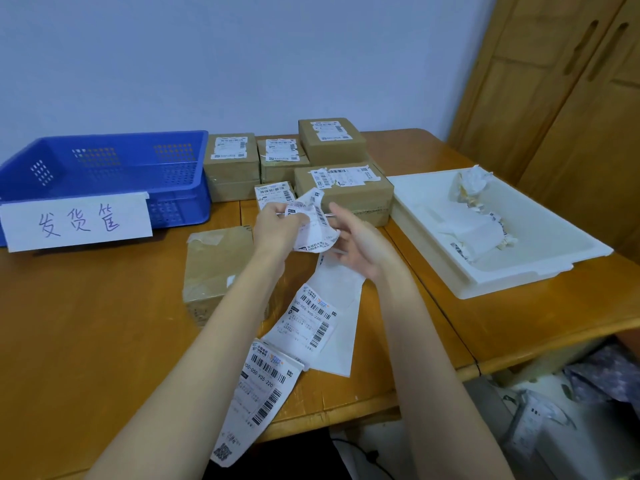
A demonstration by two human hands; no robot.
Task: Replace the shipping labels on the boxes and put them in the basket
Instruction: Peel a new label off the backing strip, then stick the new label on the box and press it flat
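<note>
My left hand pinches a crumpled, torn shipping label above the table. My right hand is beside the label with fingers spread, touching its right edge. Just left of my left forearm lies a brown box with its label stripped off and tape on top. A strip of new labels runs from under my hands toward the table's near edge. Several labelled boxes are stacked at the back. The blue basket at the back left looks empty.
A white tray at the right holds crumpled old labels. A handwritten paper sign hangs on the basket's front. A wooden cabinet stands at the right, and bags lie on the floor below the table's edge.
</note>
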